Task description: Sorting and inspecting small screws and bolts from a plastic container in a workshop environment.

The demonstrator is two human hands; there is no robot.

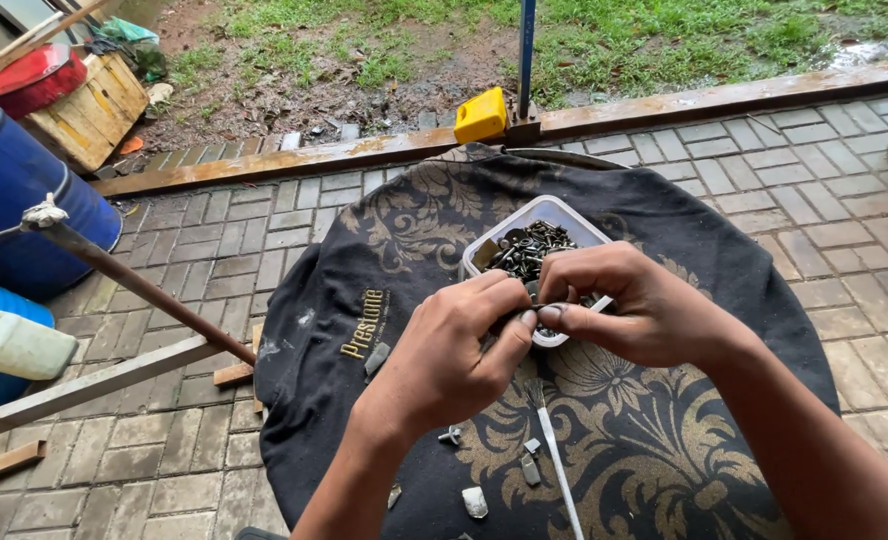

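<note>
Where the two hands meet, the small dark metal piece (530, 318) pinched between them is almost wholly covered by fingertips, so its kind, long axis and heading cannot be told. At nine o'clock of it, the left hand (454, 355) curls nearly closed, thumb and forefinger clamped on the piece. At three o'clock, the right hand (629, 305) is bent in the same tight pinch on the piece's other end, the two sets of fingertips touching. Both hands hang over the near rim of a white plastic tub (539, 215) heaped with dark screws (526, 247), its lower half hidden behind them. Everything sits on a round table under black cloth with gold scrollwork (664, 440).
</note>
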